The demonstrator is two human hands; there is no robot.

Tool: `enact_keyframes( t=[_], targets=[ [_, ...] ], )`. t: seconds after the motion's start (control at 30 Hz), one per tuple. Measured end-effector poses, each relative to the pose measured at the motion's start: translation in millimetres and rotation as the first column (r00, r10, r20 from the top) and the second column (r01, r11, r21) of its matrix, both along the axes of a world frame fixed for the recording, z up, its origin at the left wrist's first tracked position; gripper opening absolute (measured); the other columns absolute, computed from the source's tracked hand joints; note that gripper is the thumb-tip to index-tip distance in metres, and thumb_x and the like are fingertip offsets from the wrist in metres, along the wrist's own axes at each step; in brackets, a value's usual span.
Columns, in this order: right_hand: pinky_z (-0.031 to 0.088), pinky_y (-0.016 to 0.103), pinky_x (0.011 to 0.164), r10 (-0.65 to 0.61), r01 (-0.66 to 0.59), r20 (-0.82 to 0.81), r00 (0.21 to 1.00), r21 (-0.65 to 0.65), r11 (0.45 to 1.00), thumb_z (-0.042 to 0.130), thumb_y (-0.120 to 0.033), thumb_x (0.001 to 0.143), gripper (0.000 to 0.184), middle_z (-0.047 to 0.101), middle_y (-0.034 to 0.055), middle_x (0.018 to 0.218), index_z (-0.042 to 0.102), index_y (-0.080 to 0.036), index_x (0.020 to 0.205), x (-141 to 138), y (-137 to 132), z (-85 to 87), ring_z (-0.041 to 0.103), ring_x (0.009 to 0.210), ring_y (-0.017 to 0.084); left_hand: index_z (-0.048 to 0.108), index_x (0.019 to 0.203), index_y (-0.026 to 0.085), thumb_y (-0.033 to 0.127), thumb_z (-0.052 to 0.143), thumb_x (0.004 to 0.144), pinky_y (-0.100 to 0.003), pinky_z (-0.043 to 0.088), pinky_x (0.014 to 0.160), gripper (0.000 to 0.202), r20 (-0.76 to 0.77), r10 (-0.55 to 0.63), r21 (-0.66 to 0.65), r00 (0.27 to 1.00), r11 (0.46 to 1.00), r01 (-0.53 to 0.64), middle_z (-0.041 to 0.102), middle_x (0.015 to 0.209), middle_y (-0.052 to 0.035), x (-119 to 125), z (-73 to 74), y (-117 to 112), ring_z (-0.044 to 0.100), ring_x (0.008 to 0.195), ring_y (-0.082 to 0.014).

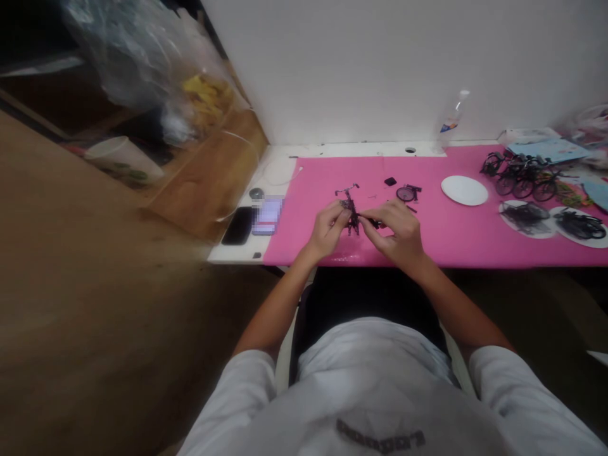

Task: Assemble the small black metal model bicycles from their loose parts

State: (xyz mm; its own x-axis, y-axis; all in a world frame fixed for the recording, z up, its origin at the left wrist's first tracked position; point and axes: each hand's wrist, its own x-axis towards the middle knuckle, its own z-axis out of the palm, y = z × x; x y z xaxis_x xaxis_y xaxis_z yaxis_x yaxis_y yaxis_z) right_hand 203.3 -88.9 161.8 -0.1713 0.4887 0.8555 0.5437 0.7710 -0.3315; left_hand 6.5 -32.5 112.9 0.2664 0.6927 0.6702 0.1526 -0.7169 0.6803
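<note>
Between my hands, over the pink table cover [304,190], is a small dark model bicycle frame [353,218] with silver handlebars. My left hand [329,229] grips it from the left, thumb and fingers pinched on the frame. From the right, my right hand [396,233] is closed with thumb and forefinger against the frame's side; whether a tiny part sits in that pinch is too small to tell. Just beyond my right hand lie a small model wheel [405,193] and some black pieces. A small black square piece [390,182] rests farther back.
Several finished-looking model bicycles [522,174] stand at the right, behind white plates holding dark parts. A bare white plate [464,190] lies nearer. A clear bottle [455,119] stands at the wall. Two phones, one a black phone [238,226], lie at the left edge.
</note>
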Motion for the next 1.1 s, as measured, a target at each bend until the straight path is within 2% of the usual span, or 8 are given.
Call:
enact_keyframes(
  t=[0.17,0.33,0.63,0.73,0.93,1.1],
  targets=[
    [0.059,0.039,0.073,0.003,-0.022,-0.107,0.994,-0.175,0.984,0.075,-0.028,0.101,0.010,0.083,0.0041,0.089,0.085,-0.026,0.101,-1,-2,0.8,0.069,0.075,0.020,0.053,0.069,0.022,0.059,0.051,0.111,-0.039,0.048,0.073,0.057,0.007,0.024,-0.025,1.000,0.999,-0.024,0.058,0.076,-0.0049,-1,1.1,-1,0.059,0.080,-0.0220],
    [0.062,0.036,0.065,0.014,-0.093,-0.242,0.970,-0.315,0.945,0.077,-0.035,0.099,0.013,0.083,0.0054,0.093,0.087,-0.027,0.101,1,-1,-2.2,0.072,0.082,0.022,0.054,0.069,0.022,0.065,0.049,0.110,-0.040,0.048,0.074,0.059,0.002,0.037,-0.057,0.999,0.998,-0.037,0.057,0.075,-0.0053,0,1.1,-1,0.059,0.080,-0.0229],
    [0.064,0.033,0.064,0.040,-0.249,-0.416,0.908,-0.463,0.851,0.090,-0.053,0.088,0.030,0.085,0.0073,0.096,0.088,-0.025,0.097,5,15,-10.0,0.079,0.084,0.022,0.051,0.069,0.022,0.065,0.050,0.110,-0.039,0.049,0.076,0.059,0.010,0.044,-0.093,0.999,0.995,-0.043,0.056,0.074,-0.0047,1,0.4,2,0.058,0.081,-0.0223],
    [0.062,0.033,0.061,0.043,-0.241,-0.411,0.910,-0.444,0.863,0.092,-0.054,0.087,0.031,0.084,0.0070,0.093,0.087,-0.024,0.094,6,17,-11.6,0.077,0.080,0.021,0.050,0.068,0.022,0.063,0.050,0.110,-0.037,0.046,0.074,0.059,0.018,0.051,-0.096,0.999,0.994,-0.049,0.054,0.074,-0.0036,3,-2.0,2,0.055,0.078,-0.0208],
    [0.059,0.038,0.066,-0.001,-0.064,-0.238,0.971,-0.261,0.963,0.084,-0.043,0.096,0.017,0.081,0.0047,0.083,0.085,-0.026,0.090,3,11,-11.3,0.067,0.073,0.021,0.051,0.071,0.022,0.062,0.049,0.111,-0.037,0.044,0.074,0.057,0.012,0.079,-0.077,0.997,0.994,-0.078,0.053,0.075,-0.0029,7,-5.6,1,0.054,0.079,-0.0202],
    [0.055,0.040,0.069,-0.026,-0.006,-0.200,0.979,-0.159,0.987,0.081,-0.037,0.099,0.015,0.078,0.0027,0.077,0.082,-0.028,0.087,-2,7,-9.0,0.061,0.065,0.020,0.052,0.071,0.022,0.061,0.050,0.111,-0.038,0.044,0.074,0.057,0.047,0.108,-0.045,0.993,0.993,-0.106,0.054,0.075,-0.0034,9,-5.4,-3,0.054,0.078,-0.0208]
  ],
)
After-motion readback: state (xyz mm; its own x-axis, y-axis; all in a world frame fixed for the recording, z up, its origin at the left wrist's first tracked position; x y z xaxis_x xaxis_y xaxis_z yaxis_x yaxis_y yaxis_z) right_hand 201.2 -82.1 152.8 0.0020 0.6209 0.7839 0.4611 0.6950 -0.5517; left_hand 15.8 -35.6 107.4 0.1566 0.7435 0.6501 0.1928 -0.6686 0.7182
